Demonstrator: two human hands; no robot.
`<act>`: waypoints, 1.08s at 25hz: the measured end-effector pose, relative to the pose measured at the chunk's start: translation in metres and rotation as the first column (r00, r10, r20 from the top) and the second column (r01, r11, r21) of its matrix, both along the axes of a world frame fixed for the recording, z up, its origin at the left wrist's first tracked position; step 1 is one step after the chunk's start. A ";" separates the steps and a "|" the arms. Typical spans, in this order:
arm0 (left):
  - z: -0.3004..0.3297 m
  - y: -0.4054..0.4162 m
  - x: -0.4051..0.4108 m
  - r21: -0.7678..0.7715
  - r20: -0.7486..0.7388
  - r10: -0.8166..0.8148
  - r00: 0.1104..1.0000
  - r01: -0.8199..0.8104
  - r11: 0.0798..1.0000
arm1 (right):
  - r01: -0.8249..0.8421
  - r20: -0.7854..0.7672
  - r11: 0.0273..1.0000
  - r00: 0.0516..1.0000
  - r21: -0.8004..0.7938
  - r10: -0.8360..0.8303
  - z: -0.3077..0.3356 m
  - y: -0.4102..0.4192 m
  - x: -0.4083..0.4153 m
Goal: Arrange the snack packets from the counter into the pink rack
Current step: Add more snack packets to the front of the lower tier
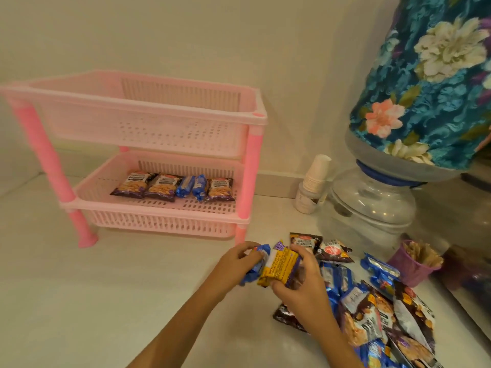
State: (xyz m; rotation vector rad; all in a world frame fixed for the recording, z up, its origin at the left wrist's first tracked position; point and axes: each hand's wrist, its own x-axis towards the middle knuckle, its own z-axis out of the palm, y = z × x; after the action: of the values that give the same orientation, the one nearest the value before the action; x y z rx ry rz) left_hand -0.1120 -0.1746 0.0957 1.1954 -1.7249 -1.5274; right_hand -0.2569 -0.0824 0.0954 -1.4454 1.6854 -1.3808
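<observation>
Nearest, at the tabletop's (pixel 106 301) front right corner, a heap of snack packets (pixel 377 320) lies loose, blue and dark ones overlapping. Just left of it, both hands meet over the surface: the left hand (pixel 233 266) has its fingers closed around a blue packet (pixel 255 264), and the right hand (pixel 300 277) has its fingers wrapped on a yellow packet (pixel 279 266); the two packets touch. Behind the heap stand a purple cup (pixel 409 266) and a water dispenser (pixel 372 205) with paper cups (pixel 316 173) beside it. Farther back toward the wall, the pink rack (pixel 148 123) holds five packets (pixel 172 185) in a row on its lower tier.
</observation>
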 end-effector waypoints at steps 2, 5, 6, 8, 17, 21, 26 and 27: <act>0.018 0.000 0.036 0.008 -0.086 0.080 0.993 -0.079 0.997 | -0.090 0.008 0.996 0.996 -0.015 0.090 0.007 -0.013 0.026; 0.042 -0.011 0.089 0.016 -0.154 0.185 0.971 -0.185 0.983 | -0.206 -0.026 0.978 0.979 -0.047 0.205 0.023 -0.040 0.074; 0.050 -0.018 0.107 0.015 -0.168 0.214 0.962 -0.215 0.977 | -0.230 -0.043 0.971 0.973 -0.061 0.228 0.029 -0.052 0.091; 0.063 -0.040 0.143 -0.021 -0.168 0.263 0.950 -0.270 0.963 | -0.269 -0.075 0.961 0.962 -0.065 0.264 0.042 -0.079 0.122; 0.090 -0.201 0.251 -0.168 0.165 0.351 0.922 -0.324 0.931 | -0.194 -0.082 0.977 0.976 0.092 0.201 0.075 -0.230 0.211; 0.077 -0.242 0.256 -0.205 0.546 0.218 0.809 -0.123 0.971 | -0.223 -0.182 0.842 0.919 0.491 0.350 0.061 -0.286 0.227; 0.051 -0.262 0.263 -0.126 0.802 0.081 0.591 0.035 0.991 | -0.226 -0.308 0.782 0.828 0.581 0.469 0.037 -0.317 0.250; 0.045 -0.265 0.265 -0.122 0.828 0.074 0.557 0.051 0.991 | -0.232 -0.319 0.788 0.821 0.571 0.474 0.034 -0.320 0.254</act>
State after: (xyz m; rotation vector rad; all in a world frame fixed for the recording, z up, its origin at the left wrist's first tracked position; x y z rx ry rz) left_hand 0.1531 -0.4400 0.1406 2.0618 -2.3225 -0.7875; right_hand -0.0026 -0.4025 0.1293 -1.7163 1.7275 -0.3430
